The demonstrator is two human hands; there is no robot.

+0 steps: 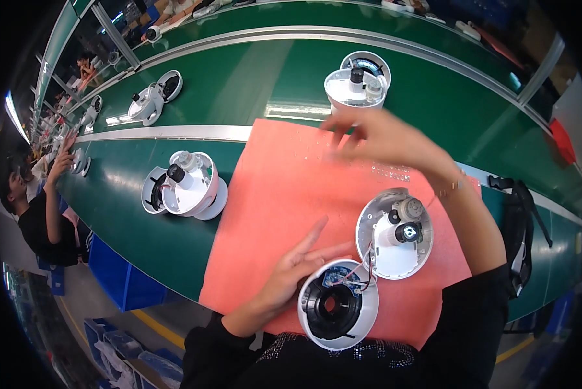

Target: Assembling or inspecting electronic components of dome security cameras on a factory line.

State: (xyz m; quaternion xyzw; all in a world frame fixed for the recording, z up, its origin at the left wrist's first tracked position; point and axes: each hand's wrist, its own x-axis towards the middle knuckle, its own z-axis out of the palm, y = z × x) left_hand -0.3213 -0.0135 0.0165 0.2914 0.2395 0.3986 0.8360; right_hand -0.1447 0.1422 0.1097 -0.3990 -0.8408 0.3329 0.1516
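My left hand [292, 267] lies on the orange-pink mat [258, 214] with its fingers stretched out, the fingertips close beside a white round camera housing [307, 318]. That housing holds a black ring and a blue circuit board [344, 275]. Thin wires [369, 259] join it to a second white shell [395, 259], which carries a black lens [407, 232] and a clear round part. Over the far part of the mat is my right hand [375, 135], smeared by motion; whether its fingers hold anything cannot be made out. Small shiny screws [391, 172] lie scattered beneath it.
A similar camera assembly [190, 185] stands left of the mat, and another [357, 81] is on the green conveyor [239, 84] beyond. One more [151, 104] sits farther left. A black strap [521, 214] lies at right. A co-worker [41, 214] is at far left.
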